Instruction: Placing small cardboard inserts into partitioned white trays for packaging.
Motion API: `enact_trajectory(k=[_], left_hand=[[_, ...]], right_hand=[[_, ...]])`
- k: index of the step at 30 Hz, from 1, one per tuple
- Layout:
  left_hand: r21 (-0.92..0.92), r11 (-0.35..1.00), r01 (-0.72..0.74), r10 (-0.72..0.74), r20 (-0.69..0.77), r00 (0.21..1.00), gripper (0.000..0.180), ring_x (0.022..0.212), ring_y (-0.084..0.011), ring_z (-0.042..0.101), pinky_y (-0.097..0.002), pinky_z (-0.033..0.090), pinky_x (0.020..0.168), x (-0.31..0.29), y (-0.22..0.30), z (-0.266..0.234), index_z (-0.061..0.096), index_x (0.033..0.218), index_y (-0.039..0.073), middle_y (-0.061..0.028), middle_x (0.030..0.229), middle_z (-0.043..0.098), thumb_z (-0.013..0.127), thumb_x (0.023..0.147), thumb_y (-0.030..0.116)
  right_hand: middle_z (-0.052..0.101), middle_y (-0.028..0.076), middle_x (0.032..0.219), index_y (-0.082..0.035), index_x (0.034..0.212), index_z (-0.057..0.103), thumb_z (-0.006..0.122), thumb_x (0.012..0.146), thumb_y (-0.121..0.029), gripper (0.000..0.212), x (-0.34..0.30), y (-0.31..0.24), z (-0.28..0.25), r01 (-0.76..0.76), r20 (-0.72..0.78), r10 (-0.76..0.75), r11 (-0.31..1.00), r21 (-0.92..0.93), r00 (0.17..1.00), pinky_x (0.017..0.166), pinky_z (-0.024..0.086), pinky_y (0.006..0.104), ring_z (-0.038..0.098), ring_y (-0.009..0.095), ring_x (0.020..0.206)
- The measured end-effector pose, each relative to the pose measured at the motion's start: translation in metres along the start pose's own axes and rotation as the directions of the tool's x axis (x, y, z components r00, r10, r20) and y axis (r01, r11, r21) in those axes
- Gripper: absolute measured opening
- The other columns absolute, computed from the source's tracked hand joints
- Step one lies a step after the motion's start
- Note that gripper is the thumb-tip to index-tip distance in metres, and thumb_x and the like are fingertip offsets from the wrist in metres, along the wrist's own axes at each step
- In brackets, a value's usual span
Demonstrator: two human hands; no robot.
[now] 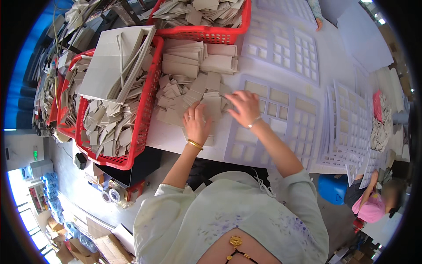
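Note:
My left hand lies over a loose pile of grey cardboard pieces, fingers stretched forward and slightly apart, touching the pieces. My right hand is at the pile's right side, thumb and fingers spread, fingertips by the edge of some rectangular pieces; I make out nothing held in it. Partly under my right hand and forearm lies a pale, white-lilac frame sheet with rectangular openings of several sizes. Cardboard fills some of these openings.
Red plastic baskets full of cardboard pieces stand at left and far. Long cardboard sheets lie across one. Stacked cardboard rectangles sit beyond the pile. More frame sheets lie at right. Another person's hand shows at the far edge.

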State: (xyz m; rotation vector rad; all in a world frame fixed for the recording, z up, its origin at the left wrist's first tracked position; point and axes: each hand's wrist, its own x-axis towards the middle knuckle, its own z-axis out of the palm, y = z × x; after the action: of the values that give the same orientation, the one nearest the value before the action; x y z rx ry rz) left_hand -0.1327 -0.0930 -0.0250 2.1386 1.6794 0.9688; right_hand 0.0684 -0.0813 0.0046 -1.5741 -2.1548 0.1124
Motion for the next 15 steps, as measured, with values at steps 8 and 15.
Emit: enact_trajectory(k=[8,15], left_hand=[[0.018,1.000,-0.013,0.011,0.080,0.997,0.063,0.122,-0.0315,0.039,-0.0460,0.031,0.097,-0.002,-0.014,0.011,0.043,0.125,0.013,-0.0039,0.135,0.042,0.070,0.069,0.013],[-0.080,0.993,-0.082,0.089,0.084,0.992,0.080,0.125,-0.0303,0.037,-0.0473,0.028,0.099,0.002,-0.018,0.019,0.033,0.137,0.013,-0.0035,0.141,0.038,0.070,0.066,0.009]], right_hand=[[0.052,0.001,0.107,-0.015,0.112,0.058,0.078,0.058,-0.020,0.058,0.036,-0.031,0.027,0.014,0.136,-0.003,0.997,-0.082,0.991,0.083,0.032,0.0371,0.047,0.018,0.103],[0.054,-0.001,0.106,-0.015,0.103,0.057,0.077,0.060,-0.018,0.048,0.029,-0.033,0.029,0.014,0.073,-0.008,0.996,-0.083,0.997,0.083,0.031,0.0375,0.049,0.017,0.101]])
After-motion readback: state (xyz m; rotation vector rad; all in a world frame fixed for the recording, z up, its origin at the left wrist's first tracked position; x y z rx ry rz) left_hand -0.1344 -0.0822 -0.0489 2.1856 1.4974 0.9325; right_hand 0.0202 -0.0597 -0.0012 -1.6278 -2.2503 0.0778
